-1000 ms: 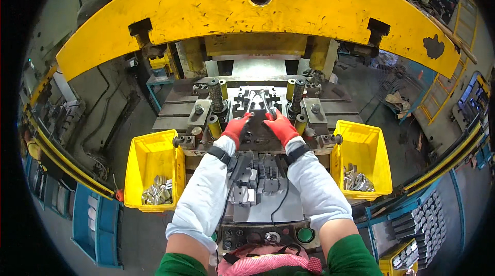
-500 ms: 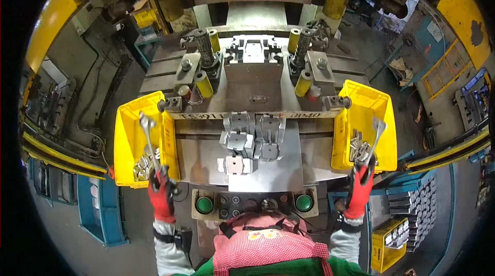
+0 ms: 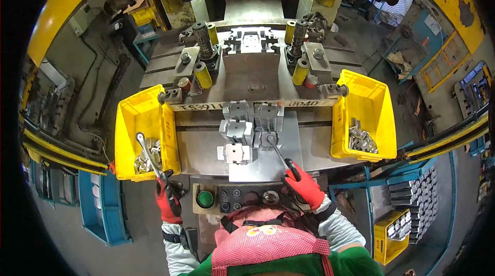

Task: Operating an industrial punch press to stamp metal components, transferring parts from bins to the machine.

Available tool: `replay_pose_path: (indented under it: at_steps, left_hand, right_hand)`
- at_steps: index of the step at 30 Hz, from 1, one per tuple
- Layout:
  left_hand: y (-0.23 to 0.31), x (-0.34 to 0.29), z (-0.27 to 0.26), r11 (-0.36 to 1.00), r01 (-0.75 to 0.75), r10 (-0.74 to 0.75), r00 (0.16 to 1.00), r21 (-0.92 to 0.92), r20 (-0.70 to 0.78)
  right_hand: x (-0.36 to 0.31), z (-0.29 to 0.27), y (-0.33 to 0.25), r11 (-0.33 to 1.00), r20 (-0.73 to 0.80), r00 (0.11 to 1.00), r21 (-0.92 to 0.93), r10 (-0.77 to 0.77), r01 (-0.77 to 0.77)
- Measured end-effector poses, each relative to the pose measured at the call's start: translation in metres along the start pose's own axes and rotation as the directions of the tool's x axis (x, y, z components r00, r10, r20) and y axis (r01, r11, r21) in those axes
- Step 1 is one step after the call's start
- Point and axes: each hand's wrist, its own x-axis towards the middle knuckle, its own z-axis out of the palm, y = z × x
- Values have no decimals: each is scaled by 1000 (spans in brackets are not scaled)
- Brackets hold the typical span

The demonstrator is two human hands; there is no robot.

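Note:
My right hand (image 3: 305, 185), in a red and black glove, is closed around the handle of a metal rod with a round end (image 3: 278, 152). That round end reaches the top of the front right stack of grey metal parts (image 3: 267, 144). Closed on a similar rod with a ring-like end (image 3: 147, 152), my left hand (image 3: 168, 197) is at the near edge of the left yellow bin (image 3: 121, 136). Its rod slants over the small metal pieces (image 3: 139, 163) in that bin. More stacked parts (image 3: 238, 130) stand to the left of and behind the right rod's tip.
A press die with yellow posts (image 3: 202, 75) fills the back, with a bright metal part (image 3: 251, 42) on it. At right stands another yellow bin (image 3: 388, 121) holding metal pieces. A control panel with a green button (image 3: 205, 198) lies in front; my right arm covers its right side.
My right hand has swung left from the right bin, bringing its rod to the stacked parts. My left hand has moved slightly right and down, its rod still over the left bin.

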Motion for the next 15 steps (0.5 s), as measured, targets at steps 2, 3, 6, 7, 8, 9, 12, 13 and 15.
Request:
replay_pose_path:
  at_steps: [2,3,6,7,8,9,12,13,15]
  left_hand:
    - [0,-6,1,995,-34,36,999,-94,18]
    - [-2,-9,-2,990,-60,56,998,-129,-34]
    - [-8,-15,-10,988,-142,143,990,-68,13]
    - [-12,-12,-14,986,-140,139,990,-95,-10]
    - [-18,-9,-17,984,-131,129,991,-119,-30]
    - [-21,-5,-19,983,-118,112,993,-141,-48]
    - [-12,-1,2,985,-171,171,985,-23,34]
    - [-13,2,8,991,-127,127,992,-44,1]
    - [-12,1,14,988,-131,132,991,-83,7]
  right_hand:
    - [-1,-4,7,976,61,994,197,87,-97]
    - [-4,-5,1,963,72,997,267,30,-48]
    - [-15,-22,-39,976,58,996,211,-68,55]
    - [-8,-31,-54,972,96,989,215,-114,91]
    - [-1,-28,-85,955,71,989,276,-128,104]
    - [18,-24,-100,928,23,985,341,-171,153]
    - [111,-35,-118,885,-101,900,166,-425,436]
    - [140,-40,-126,884,-110,889,106,-445,455]
    - [186,-41,-143,887,-115,881,5,-459,462]
